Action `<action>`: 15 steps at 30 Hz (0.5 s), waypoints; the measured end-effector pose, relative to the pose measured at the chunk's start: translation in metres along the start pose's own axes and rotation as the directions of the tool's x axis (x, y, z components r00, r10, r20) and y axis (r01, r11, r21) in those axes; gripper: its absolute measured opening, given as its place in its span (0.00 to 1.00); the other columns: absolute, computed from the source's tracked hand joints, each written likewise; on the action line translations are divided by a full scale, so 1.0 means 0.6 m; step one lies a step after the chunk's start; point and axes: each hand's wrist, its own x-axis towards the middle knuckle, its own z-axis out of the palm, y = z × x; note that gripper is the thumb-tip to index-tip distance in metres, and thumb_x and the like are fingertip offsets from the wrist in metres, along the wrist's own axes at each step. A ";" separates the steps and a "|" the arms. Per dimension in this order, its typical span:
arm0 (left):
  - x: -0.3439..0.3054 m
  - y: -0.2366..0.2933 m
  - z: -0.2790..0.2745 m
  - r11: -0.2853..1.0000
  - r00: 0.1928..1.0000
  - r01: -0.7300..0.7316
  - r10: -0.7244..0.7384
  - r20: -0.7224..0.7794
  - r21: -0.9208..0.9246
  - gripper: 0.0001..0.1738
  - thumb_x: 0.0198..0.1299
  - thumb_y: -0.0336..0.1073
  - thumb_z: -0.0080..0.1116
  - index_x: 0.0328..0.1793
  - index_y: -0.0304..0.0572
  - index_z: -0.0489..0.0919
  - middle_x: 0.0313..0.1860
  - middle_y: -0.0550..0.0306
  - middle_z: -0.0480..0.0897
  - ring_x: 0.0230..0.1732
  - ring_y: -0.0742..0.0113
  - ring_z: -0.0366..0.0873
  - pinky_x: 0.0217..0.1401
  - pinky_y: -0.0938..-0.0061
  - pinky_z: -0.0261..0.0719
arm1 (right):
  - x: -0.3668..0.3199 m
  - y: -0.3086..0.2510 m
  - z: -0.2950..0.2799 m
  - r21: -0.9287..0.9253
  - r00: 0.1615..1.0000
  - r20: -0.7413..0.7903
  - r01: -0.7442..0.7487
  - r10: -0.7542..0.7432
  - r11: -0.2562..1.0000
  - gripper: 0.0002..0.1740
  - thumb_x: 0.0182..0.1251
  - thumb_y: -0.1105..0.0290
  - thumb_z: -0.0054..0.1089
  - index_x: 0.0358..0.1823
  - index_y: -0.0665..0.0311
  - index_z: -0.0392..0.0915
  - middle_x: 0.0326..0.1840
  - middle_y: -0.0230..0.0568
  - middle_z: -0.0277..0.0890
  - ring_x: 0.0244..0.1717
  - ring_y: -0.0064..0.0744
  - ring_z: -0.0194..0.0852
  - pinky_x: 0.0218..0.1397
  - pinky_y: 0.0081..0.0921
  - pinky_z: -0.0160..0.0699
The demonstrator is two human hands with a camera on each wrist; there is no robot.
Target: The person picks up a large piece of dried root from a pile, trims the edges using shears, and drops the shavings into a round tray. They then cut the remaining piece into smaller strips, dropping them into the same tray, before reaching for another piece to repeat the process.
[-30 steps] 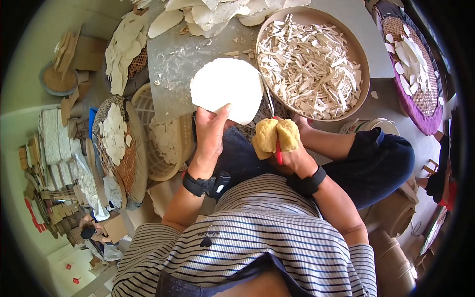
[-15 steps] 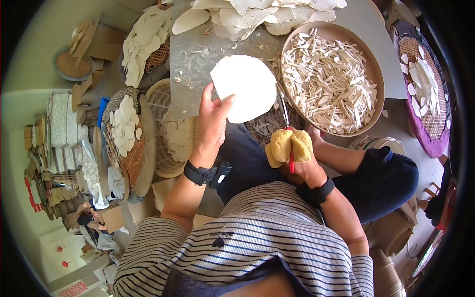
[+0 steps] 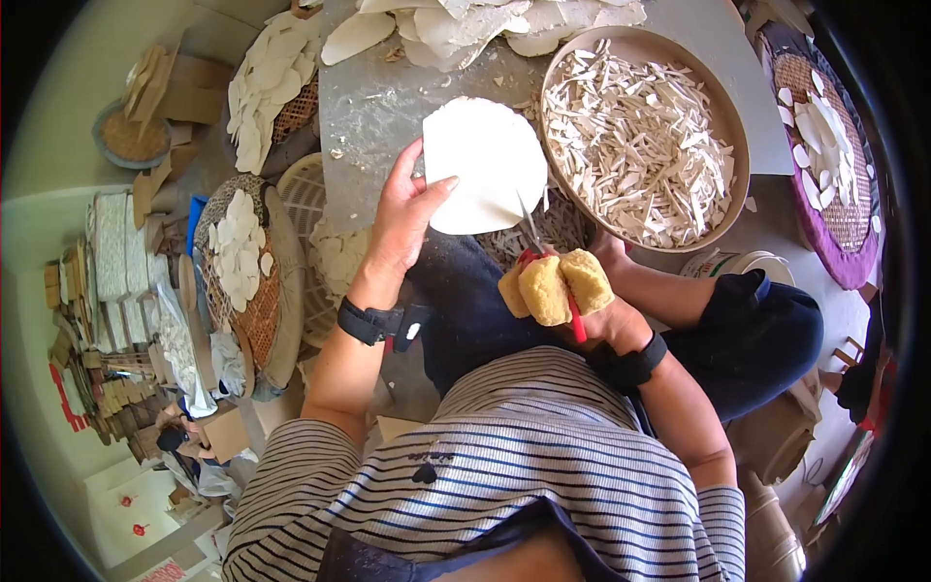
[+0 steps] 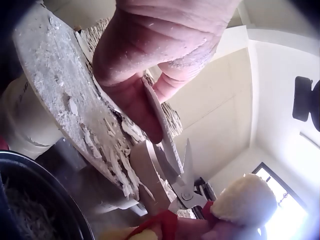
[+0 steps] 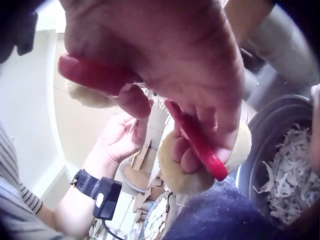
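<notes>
My left hand (image 3: 400, 221) pinches a thin white disc (image 3: 485, 165) between thumb and fingers at its left side. In the left wrist view, the disc (image 4: 164, 131) appears edge-on. My right hand (image 3: 613, 325) grips red-handled scissors (image 3: 579, 322), with its fingers through the handles (image 5: 197, 140). Yellow spongy padding (image 3: 545, 291) is wrapped about the fingers and handles. The blades (image 4: 188, 172) are spread apart around the disc's edge. In the head view, a blade (image 3: 529, 221) overlaps the disc's lower right edge.
A round tray (image 3: 742, 175) heaped with white strips stands on a grey table (image 3: 373, 126), behind my right hand. White sheets (image 3: 456, 34) are piled farther back. Below the disc, a dark tub (image 5: 252, 117) holds more strips. Woven trays (image 3: 262, 325) of white pieces stand at the left.
The disc has turned in my left hand. The scissors have shifted from beside its right edge to its lower right edge. The head view has also swung slightly.
</notes>
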 end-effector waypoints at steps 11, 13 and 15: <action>0.007 0.005 -0.005 0.999 0.998 0.048 -0.049 0.033 0.012 0.35 0.58 0.23 0.54 0.70 0.34 0.54 0.47 0.47 0.80 0.46 0.67 0.79 0.51 0.75 0.77 | -0.025 0.073 0.049 0.986 0.988 0.128 -0.117 0.087 -0.121 0.21 0.64 0.76 0.54 0.59 0.65 0.63 0.54 0.37 0.69 0.55 0.29 0.69 0.63 0.27 0.68; 0.008 0.008 -0.002 0.999 0.998 0.049 -0.050 0.038 0.006 0.35 0.58 0.23 0.54 0.71 0.34 0.53 0.47 0.47 0.80 0.45 0.68 0.79 0.51 0.75 0.77 | -0.020 0.040 0.045 0.957 0.957 0.061 -0.137 0.285 0.254 0.10 0.65 0.78 0.51 0.47 0.64 0.67 0.46 0.37 0.71 0.49 0.29 0.72 0.55 0.29 0.73; 0.009 0.009 -0.001 0.998 0.998 0.056 -0.056 0.039 0.003 0.34 0.58 0.23 0.54 0.70 0.33 0.54 0.46 0.48 0.80 0.46 0.68 0.79 0.51 0.75 0.77 | -0.015 0.014 0.034 0.798 0.950 -0.031 -0.163 0.310 0.580 0.06 0.64 0.79 0.51 0.41 0.64 0.69 0.41 0.37 0.72 0.45 0.30 0.73 0.50 0.29 0.75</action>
